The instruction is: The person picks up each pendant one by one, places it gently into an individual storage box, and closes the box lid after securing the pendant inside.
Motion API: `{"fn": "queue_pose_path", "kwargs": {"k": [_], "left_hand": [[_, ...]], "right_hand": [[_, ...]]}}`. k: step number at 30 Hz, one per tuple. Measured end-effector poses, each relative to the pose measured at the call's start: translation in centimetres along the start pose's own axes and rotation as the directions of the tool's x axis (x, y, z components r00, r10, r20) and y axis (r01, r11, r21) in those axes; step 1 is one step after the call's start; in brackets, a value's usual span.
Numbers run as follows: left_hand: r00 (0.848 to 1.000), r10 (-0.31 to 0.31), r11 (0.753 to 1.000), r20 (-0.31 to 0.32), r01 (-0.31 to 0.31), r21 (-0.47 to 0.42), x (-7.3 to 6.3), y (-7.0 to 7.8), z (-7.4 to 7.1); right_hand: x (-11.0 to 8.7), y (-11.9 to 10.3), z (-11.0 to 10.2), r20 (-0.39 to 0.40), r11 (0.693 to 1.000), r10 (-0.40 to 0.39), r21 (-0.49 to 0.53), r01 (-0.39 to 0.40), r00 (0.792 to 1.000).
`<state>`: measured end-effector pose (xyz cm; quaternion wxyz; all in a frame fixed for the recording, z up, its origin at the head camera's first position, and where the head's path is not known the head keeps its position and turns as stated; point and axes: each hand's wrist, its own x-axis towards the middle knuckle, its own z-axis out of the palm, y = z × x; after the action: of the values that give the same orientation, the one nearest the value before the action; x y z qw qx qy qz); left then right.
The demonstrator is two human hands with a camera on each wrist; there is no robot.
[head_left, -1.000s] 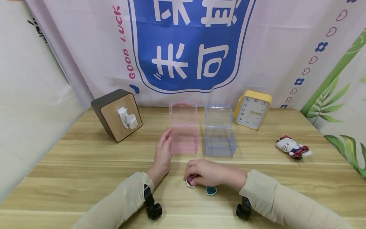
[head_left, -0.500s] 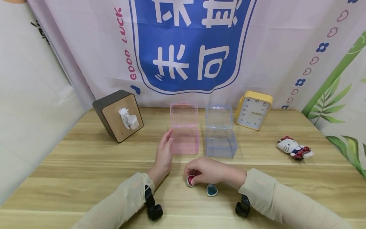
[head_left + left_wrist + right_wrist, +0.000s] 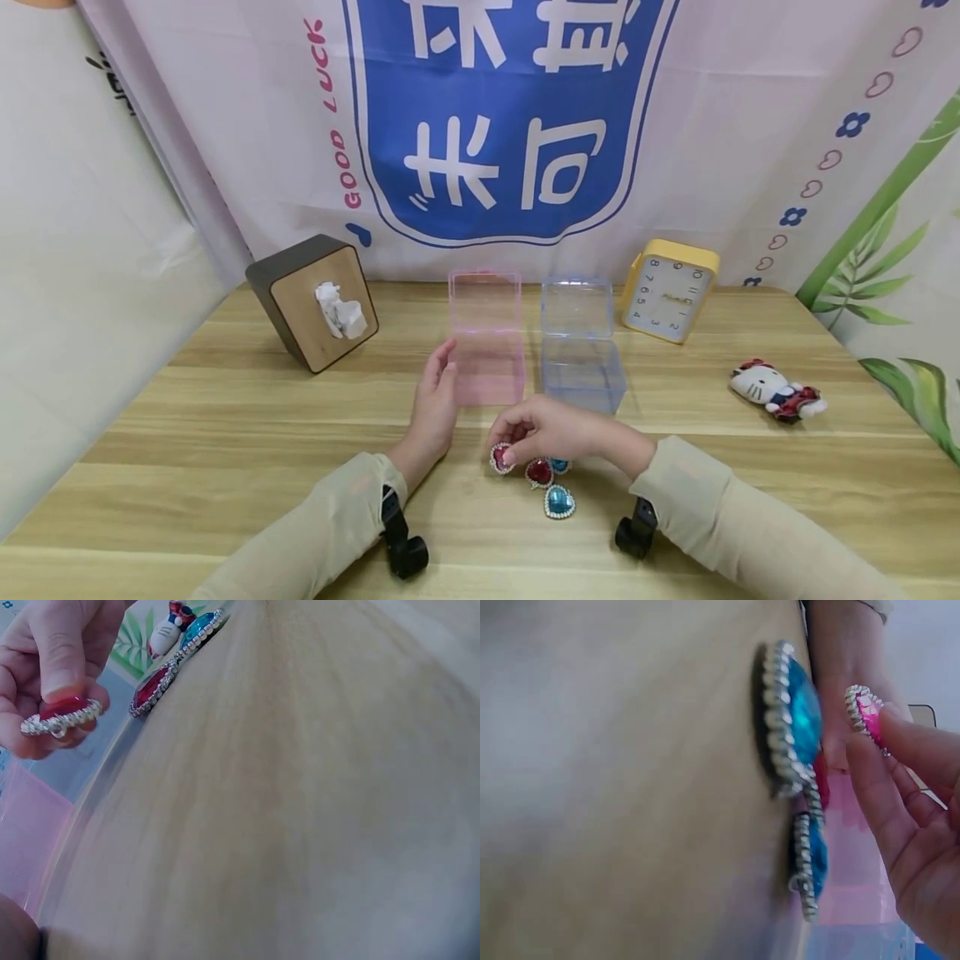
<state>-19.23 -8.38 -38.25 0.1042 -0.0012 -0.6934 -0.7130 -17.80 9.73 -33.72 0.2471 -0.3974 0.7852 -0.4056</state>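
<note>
In the head view my right hand (image 3: 558, 429) pinches a pinkish-red heart-shaped gem charm (image 3: 500, 457) with a silver beaded rim. The right wrist view shows the charm (image 3: 868, 714) between thumb and fingertips, raised off the table. Below that hand lie a red heart charm (image 3: 539, 472), a blue heart charm (image 3: 558, 502) and a second blue charm (image 3: 559, 466), partly hidden. My left hand (image 3: 433, 408) rests on its edge beside the open pink clear box (image 3: 489, 387), fingers extended along its left side. A matching open blue clear box (image 3: 582, 385) stands to the right.
At the back left sits a tissue box (image 3: 318, 312) with a tissue sticking out. A yellow clock (image 3: 667, 290) stands at the back right, with a small cat plush (image 3: 776, 392) nearer on the right. A printed curtain (image 3: 495, 125) hangs behind the table.
My right hand has lifted the pinkish-red charm and moved slightly away from me. The red charm and second blue charm beneath it now show. The left hand stays beside the pink box.
</note>
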Motion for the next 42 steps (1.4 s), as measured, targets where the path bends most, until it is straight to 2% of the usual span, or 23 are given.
{"fn": "queue_pose_path", "kwargs": {"k": [7, 13, 16, 20, 27, 35, 39, 42], "left_hand": [[1.000, -0.012, 0.998, 0.005, 0.012, 0.066, 0.1, 0.2, 0.1], [1.000, 0.000, 0.997, 0.005, -0.001, 0.072, 0.1, 0.2, 0.1], [1.000, 0.012, 0.997, 0.010, -0.013, 0.075, 0.0, 0.2, 0.1], [1.000, 0.003, 0.996, 0.011, -0.004, 0.087, 0.0, 0.2, 0.0], [1.000, 0.001, 0.996, 0.008, -0.002, 0.090, 0.1, 0.2, 0.0], [1.000, 0.012, 0.996, 0.012, -0.013, 0.084, -0.1, 0.2, -0.1], [1.000, 0.006, 0.998, 0.004, -0.006, 0.070, -0.1, 0.1, 0.0], [1.000, 0.002, 0.998, -0.002, -0.001, 0.061, -0.1, 0.1, 0.0]], "right_hand": [[-0.2, -0.4, -1.2, -0.061, 0.999, 0.010, 0.031, -0.008, 0.998], [-0.1, -0.6, -2.2, -0.143, 0.999, -0.005, 0.040, 0.011, 0.990], [0.1, -0.6, -2.6, -0.172, 0.996, 0.008, 0.093, 0.008, 0.985], [0.6, -0.7, -2.8, -0.211, 0.975, 0.046, 0.220, 0.002, 0.976], [1.5, -0.8, -3.0, -0.339, 0.935, 0.136, 0.356, -0.007, 0.931], [2.7, -1.0, -3.3, -0.409, 0.902, 0.224, 0.431, -0.029, 0.885], [3.6, -1.1, -3.2, -0.445, 0.912, 0.230, 0.409, -0.032, 0.865], [4.2, -1.2, -3.2, -0.459, 0.930, 0.222, 0.366, -0.045, 0.860]]}}
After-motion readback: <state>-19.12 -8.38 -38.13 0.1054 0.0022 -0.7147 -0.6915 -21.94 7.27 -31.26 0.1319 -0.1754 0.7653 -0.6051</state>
